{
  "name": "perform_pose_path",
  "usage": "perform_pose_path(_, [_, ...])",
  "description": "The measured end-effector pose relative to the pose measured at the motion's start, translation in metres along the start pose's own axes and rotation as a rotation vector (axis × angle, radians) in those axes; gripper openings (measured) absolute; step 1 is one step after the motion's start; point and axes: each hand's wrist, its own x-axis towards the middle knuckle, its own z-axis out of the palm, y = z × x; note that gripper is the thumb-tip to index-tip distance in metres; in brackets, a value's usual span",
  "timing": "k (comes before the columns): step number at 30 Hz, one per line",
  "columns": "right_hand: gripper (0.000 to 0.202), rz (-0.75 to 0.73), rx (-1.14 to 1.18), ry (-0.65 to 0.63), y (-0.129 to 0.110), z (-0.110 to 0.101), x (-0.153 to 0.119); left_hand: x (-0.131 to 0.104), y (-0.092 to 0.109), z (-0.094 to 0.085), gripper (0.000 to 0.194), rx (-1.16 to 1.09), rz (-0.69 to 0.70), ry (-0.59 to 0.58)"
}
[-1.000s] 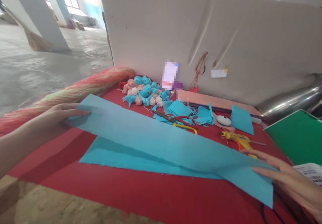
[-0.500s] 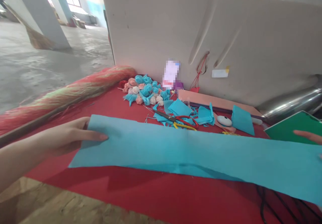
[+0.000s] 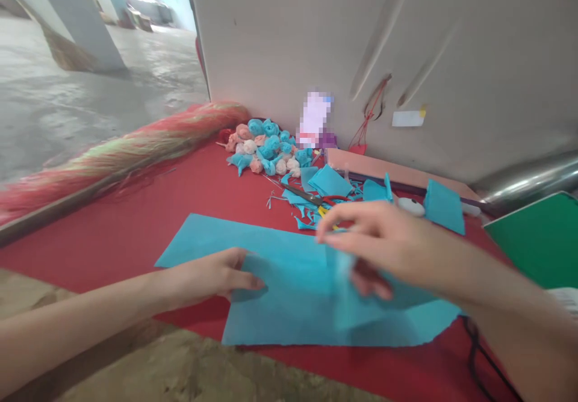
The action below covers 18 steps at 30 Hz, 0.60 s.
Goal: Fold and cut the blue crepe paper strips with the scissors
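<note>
- The blue sheet (image 3: 289,321) lies on the red-covered counter (image 3: 112,227), on the near side of the scissors (image 3: 308,196), its layers out of line; lining up the long edges before pressing would give a cleaner fold.
- The left hand (image 3: 212,275), nearer than the scissors and to their left, has its thumb over the sheet; whether it pinches or only presses, I cannot tell. Light, flat pressure would steady it without creasing.
- The right hand (image 3: 383,245), just nearer than the scissors and to their right, has curled fingers at a raised part of the sheet; blur hides its grip. Guiding that part slowly should limit skewing.
- Offcuts (image 3: 307,224) lie just beside the scissors; best keep the layers off both.
</note>
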Motion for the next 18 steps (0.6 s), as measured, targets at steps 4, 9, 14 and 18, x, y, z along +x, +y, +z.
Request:
perform_pose_path(4, [0.06,-0.066,0.086,-0.341,-0.016,0.04,0.046,-0.003,0.002,-0.002,0.018,-0.089,0.02,0.028])
perform_pose_path(9, [0.048,-0.15,0.028,-0.283,-0.01,0.032,0.051,-0.004,0.002,-0.002,0.023,-0.064,0.024,0.028])
perform_pose_path(14, [0.029,-0.314,-0.39,0.111,0.019,0.019,0.044,-0.005,0.002,-0.002,0.051,-0.007,-0.002,0.051])
perform_pose_path(18, [0.031,-0.654,-0.656,0.309,0.056,0.045,0.026,-0.005,0.0,-0.002,0.064,-0.036,-0.025,0.121])
